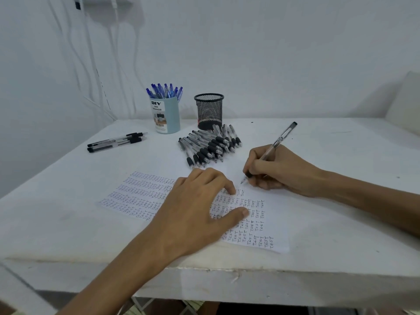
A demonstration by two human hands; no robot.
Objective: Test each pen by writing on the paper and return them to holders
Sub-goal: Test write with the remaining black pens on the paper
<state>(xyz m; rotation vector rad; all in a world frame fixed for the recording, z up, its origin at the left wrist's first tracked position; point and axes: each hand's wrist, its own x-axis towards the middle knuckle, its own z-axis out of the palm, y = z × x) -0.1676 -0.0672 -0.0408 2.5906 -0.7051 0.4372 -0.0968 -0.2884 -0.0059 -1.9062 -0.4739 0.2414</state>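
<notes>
Your left hand [195, 201] pins the paper [254, 233] flat, fingers spread, your right hand [279, 171] clamps a black pen [276, 145] beside it, and beyond the paper the mesh holder [209, 111] stands empty with a pile of black pens [209, 147] untested.

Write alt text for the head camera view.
A right hand writes with a clear black-capped pen on white paper filled with "TEST", steadied by the left hand. Behind lie loose black pens and an empty black mesh holder.

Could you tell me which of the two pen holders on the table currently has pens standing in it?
The light blue holder on the left, labelled "DIY", is packed with blue pens. The black mesh holder beside it shows no pens above its rim.
</notes>
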